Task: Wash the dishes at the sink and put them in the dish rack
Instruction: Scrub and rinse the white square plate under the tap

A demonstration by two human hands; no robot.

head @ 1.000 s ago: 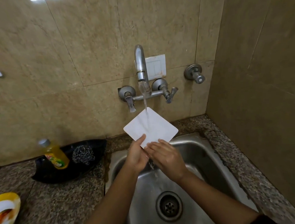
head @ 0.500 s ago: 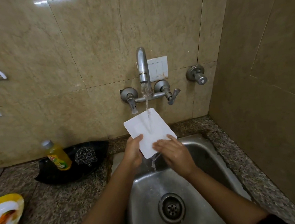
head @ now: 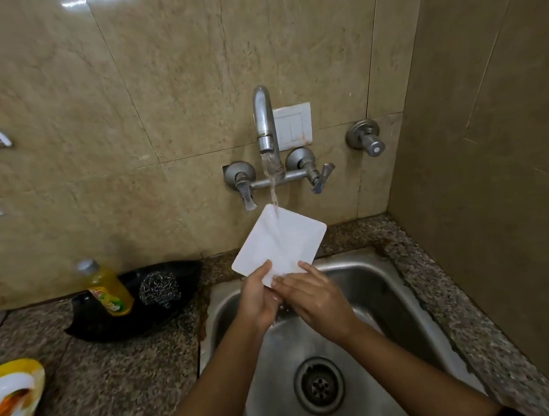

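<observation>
A white square plate (head: 280, 241) is held tilted under the running tap (head: 265, 133), above the back of the steel sink (head: 381, 284). Water falls onto its upper corner and runs down it. My left hand (head: 257, 296) grips the plate's lower corner, thumb on the front face. My right hand (head: 316, 298) lies beside it with straight fingers pressed on the plate's lower edge. No dish rack is in view.
A black tray (head: 95, 323) on the granite counter holds a yellow dish-soap bottle (head: 108, 286) and a steel scrubber (head: 159, 287). A yellow-rimmed plate (head: 14, 397) with food traces sits at the far left. The sink drain (head: 319, 385) lies below my arms. A side wall stands close on the right.
The plate has turned in my hands under the stream. My right hand's fingers have slid across its lower edge. The view has shifted slightly.
</observation>
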